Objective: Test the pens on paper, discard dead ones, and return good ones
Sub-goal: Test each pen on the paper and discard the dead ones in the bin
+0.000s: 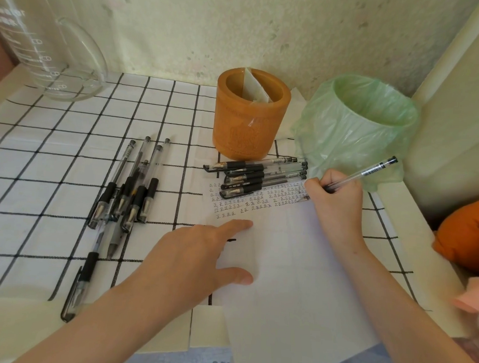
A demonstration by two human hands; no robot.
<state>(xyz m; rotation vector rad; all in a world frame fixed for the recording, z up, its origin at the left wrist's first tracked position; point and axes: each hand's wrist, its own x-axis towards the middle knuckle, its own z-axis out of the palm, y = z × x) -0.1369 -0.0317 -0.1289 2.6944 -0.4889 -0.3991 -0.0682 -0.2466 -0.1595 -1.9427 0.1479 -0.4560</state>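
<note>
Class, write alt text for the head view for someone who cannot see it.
A right hand holds a pen to marked paper that the left hand presses flat. More pens lie in two groups near an orange holder and a green-lined bin.

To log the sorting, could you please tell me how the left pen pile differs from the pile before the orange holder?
The left pile lies on the checked cloth; the holder-side pile rests partly on the paper. The left pile's pens run front to back, loosely crossed; the holder-side pile's lie sideways, packed parallel. Both are clear pens with black grips.
</note>
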